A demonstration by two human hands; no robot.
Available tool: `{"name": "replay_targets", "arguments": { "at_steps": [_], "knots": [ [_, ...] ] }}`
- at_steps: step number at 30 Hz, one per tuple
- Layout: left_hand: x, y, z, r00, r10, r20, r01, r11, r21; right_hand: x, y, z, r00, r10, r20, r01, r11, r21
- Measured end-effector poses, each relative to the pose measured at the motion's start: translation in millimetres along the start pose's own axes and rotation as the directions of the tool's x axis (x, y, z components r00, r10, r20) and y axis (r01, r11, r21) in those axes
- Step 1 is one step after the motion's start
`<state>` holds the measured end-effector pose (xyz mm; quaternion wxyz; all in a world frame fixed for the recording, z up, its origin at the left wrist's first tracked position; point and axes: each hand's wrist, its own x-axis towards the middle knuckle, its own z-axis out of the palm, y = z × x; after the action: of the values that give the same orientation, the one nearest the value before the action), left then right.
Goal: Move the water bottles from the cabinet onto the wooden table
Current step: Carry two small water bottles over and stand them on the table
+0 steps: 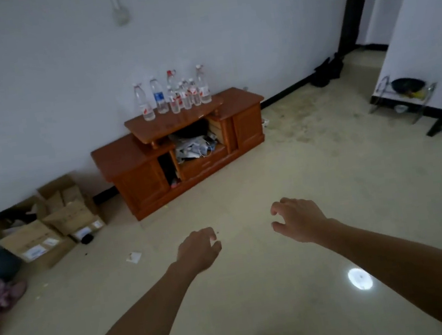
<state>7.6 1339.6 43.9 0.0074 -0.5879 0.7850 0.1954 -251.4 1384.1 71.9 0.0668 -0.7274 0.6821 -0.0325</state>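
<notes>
We are holding our 2 hands out over the pale floor (284,164), the left hand (198,248) and right hand (298,220) both empty, fingers loosely curled. The water bottles (173,96) are standing upright in a cluster on the wooden cabinet (138,156), well apart from us: 12 o'clock from the left hand, 11 o'clock from the right.
</notes>
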Motion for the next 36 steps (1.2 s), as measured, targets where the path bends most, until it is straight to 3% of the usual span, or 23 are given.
{"name": "replay_targets", "arguments": {
  "at_steps": [8,23,28,36],
  "knots": [
    [179.1,-42.2,-93.8,1.0,-0.004,-0.012,0.004,1.0,0.01,200.1,1.9,-35.3,1.0,0.002,-0.03,-0.001,0.999,0.042],
    [518.9,-79.0,-177.5,0.996,-0.087,0.003,0.087,0.996,-0.014,572.3,85.7,-35.8,0.998,-0.056,0.021,0.055,0.998,0.041],
    [622.5,-85.1,-210.8,0.992,-0.118,-0.034,0.113,0.987,-0.113,695.3,101.9,-56.5,0.995,-0.097,0.035,0.095,0.995,0.04],
    [776.2,-147.1,-243.1,0.984,-0.18,0.008,0.179,0.97,-0.166,884.0,106.3,-39.2,0.986,-0.151,0.074,0.149,0.989,0.022]
  ]
}}
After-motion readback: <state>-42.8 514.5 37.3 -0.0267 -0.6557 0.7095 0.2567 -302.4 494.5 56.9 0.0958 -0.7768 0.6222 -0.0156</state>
